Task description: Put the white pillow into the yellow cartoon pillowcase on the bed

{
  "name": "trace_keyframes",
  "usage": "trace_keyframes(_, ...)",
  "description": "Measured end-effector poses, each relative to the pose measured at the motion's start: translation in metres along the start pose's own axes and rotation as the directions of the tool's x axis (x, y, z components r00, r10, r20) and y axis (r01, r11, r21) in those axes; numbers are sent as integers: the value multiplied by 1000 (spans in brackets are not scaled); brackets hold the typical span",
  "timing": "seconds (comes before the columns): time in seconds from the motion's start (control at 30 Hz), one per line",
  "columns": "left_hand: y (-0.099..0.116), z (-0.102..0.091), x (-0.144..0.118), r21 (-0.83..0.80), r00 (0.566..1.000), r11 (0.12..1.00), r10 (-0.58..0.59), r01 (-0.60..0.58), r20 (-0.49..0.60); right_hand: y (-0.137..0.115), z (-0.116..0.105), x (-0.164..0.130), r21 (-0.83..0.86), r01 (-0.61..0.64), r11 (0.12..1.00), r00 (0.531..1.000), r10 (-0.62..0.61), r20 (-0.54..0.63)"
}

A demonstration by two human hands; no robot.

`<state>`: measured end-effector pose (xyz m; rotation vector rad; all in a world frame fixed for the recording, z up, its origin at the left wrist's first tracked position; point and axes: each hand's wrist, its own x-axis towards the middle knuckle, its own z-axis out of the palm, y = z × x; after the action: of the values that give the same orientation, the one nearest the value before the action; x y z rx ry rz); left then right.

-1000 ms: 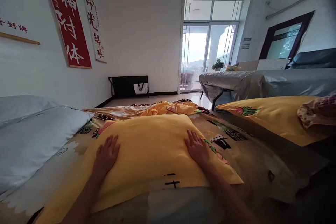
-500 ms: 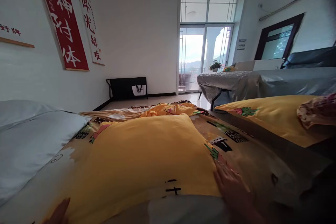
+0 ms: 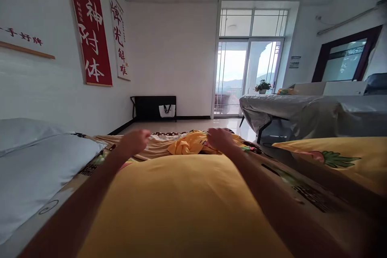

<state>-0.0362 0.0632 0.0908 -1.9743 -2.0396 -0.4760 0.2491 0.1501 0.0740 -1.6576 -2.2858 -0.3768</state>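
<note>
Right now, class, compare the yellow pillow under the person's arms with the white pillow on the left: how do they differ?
The yellow pillow is bright yellow; the white pillow is plain white. The yellow pillow lies in the middle, between both forearms, on the patterned bedding; the white pillow lies against the wall, away from the left hand and right hand. Both look soft and lie flat.

Plump yellow fabric pillow (image 3: 181, 205) lies near, centre. White pillow (image 3: 36, 161) left of it. Crumpled yellow printed quilt (image 3: 193, 143) beyond, far; grey-draped table (image 3: 302, 109) far right.
</note>
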Motion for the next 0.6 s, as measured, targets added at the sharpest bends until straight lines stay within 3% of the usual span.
trace_keyframes(0.07,42,31,49,4,998,1000,-13,13,62,-48,20,30,39,19,999,999,-21,30)
trace_keyframes(0.13,68,86,63,-10,990,1000,-20,21,139,-79,64,36,78,36,996,996,-41,74)
trace_keyframes(0.23,85,172,40,-32,971,998,-39,48,236,-96,140,17,142,81,987,978,-106,178)
trace_keyframes(0.3,88,207,20,-48,967,997,-47,61,250,-94,174,5,175,86,981,966,-125,225)
trace_keyframes(0.37,85,220,15,-67,968,995,-57,75,243,-87,189,5,200,76,977,963,-124,239)
trace_keyframes(0.47,63,217,27,-86,954,989,-94,123,285,-71,188,16,241,69,968,958,-132,256)
trace_keyframes(0.6,-5,213,31,-67,902,970,-191,234,386,-35,178,20,280,36,959,943,-125,307)
